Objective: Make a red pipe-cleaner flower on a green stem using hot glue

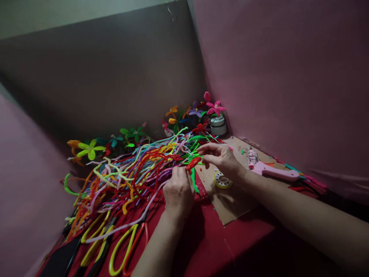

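My left hand (178, 187) is closed on a small red pipe-cleaner bud (193, 163), which slants up to the right from the fingertips. Just beyond the bud's far end, my right hand (220, 158) has its fingers bent and a little apart. Its fingertips are very near the bud; whether they touch it I cannot tell. A green pipe-cleaner piece (193, 181) hangs just behind and below the bud. Left of both hands spreads a large loose pile of pipe cleaners (138, 165) in many colours.
Yellow-handled scissors (121, 250) and other handled tools lie at front left. A cardboard sheet (230, 209) carries a yellow-rimmed round dispenser (222, 179) and a pink glue gun (275, 170). Pipe-cleaner flowers (91, 149) and a white jar (218, 126) stand along the back.
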`<state>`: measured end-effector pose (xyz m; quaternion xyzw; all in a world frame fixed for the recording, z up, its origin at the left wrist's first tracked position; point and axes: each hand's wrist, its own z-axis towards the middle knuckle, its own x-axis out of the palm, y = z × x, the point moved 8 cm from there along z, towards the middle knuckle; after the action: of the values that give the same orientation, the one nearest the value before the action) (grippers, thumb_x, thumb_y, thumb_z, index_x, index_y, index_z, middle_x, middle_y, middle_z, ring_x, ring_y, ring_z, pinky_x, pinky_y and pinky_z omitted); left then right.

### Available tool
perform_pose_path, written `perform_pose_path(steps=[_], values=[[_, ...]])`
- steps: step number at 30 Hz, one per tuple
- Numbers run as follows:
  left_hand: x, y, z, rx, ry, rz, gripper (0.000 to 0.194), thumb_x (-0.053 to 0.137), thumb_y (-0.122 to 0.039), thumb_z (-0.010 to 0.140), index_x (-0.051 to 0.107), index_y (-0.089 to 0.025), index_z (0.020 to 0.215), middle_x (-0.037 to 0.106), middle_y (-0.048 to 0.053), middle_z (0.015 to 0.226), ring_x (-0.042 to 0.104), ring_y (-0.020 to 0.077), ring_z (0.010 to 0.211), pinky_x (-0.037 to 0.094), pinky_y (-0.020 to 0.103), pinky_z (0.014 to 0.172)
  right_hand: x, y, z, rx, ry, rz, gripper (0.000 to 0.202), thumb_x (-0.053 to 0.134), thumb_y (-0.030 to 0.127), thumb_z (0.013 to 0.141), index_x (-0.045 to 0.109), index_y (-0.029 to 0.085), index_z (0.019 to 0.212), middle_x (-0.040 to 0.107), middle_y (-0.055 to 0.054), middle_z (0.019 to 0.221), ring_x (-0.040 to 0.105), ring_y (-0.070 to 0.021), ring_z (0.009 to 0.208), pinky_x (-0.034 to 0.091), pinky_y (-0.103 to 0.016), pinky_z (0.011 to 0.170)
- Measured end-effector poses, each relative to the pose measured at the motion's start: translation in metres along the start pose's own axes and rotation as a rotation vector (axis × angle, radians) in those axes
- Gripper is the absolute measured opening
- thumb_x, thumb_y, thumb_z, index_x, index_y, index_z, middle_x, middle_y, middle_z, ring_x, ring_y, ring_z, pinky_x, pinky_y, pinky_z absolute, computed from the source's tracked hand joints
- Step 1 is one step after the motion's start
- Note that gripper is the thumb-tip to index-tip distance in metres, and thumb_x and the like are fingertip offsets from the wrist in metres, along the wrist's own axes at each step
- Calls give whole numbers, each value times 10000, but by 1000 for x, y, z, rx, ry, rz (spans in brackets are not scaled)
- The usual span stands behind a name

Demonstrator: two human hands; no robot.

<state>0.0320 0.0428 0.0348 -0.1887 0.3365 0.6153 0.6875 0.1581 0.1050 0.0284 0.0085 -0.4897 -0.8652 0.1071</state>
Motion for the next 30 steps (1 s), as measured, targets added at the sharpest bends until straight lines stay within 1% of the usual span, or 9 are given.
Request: perform_pose_path(steps=[2, 4, 6, 9, 14, 19, 24, 26, 30], values=[[-2, -2, 0, 34, -19, 48, 175, 391, -203, 876, 541, -172, 792, 556, 35, 698, 541, 150, 541, 316, 244, 432, 0, 3, -1, -33, 29, -19, 184, 565, 87, 673, 660, 151, 817, 578, 1, 724, 532, -81, 513, 470, -215, 451], [-2, -4, 0, 55, -31, 67, 168, 404, -211, 872, 544, -173, 787, 553, 31, 691, 542, 150, 533, 316, 243, 426, 2, 12, -3, -142, 59, -110, 166, 561, 68, 678, 668, 155, 771, 573, -14, 764, 549, -93, 576, 476, -212, 468], [-3, -4, 0, 57, -37, 66, 160, 414, -216, 870, 548, -173, 792, 552, 28, 689, 542, 148, 528, 314, 242, 421, 4, 20, -6, -265, 70, -206, 177, 554, 48, 692, 676, 161, 752, 573, -27, 790, 564, -111, 666, 493, -214, 518], [-3, -4, 0, 56, -33, 56, 159, 417, -220, 871, 555, -173, 806, 556, 24, 691, 541, 140, 523, 311, 235, 421, 6, 27, -10, -378, 61, -292, 194, 551, 31, 710, 680, 170, 753, 584, -28, 788, 571, -116, 718, 505, -224, 589], [-4, -4, -1, 66, -44, 43, 154, 429, -217, 859, 560, -170, 793, 568, 25, 687, 536, 132, 510, 307, 233, 427, 7, 35, -14, -465, 38, -346, 172, 564, 24, 721, 670, 159, 735, 598, -30, 762, 582, -112, 706, 501, -236, 617], [-9, -3, -1, 81, -100, 23, 130, 444, -204, 842, 563, -171, 800, 565, 20, 670, 526, 130, 510, 325, 237, 457, 9, 43, -17, -515, 43, -360, 143, 580, 50, 743, 665, 164, 732, 610, -36, 770, 591, -117, 715, 503, -254, 645], [-17, 0, 0, 85, -170, -8, 115, 457, -196, 835, 565, -170, 804, 567, 22, 676, 526, 131, 527, 334, 240, 474, 10, 50, -21, -550, 28, -330, 103, 600, 74, 752, 658, 156, 729, 603, -45, 761, 589, -121, 713, 502, -253, 631], [-17, 1, 0, 74, -159, -36, 114, 454, -193, 836, 561, -171, 807, 563, 23, 680, 531, 130, 546, 339, 235, 482, 10, 52, -23, -566, 24, -334, 95, 595, 88, 761, 651, 160, 734, 602, -47, 769, 590, -123, 720, 503, -253, 636], [-10, 4, 0, 42, -113, -126, 107, 448, -201, 844, 551, -170, 835, 571, 31, 716, 558, 135, 603, 361, 227, 501, 14, 58, -28, -627, 28, -401, 117, 563, 83, 774, 640, 169, 758, 602, -48, 783, 593, -125, 735, 503, -254, 646]])
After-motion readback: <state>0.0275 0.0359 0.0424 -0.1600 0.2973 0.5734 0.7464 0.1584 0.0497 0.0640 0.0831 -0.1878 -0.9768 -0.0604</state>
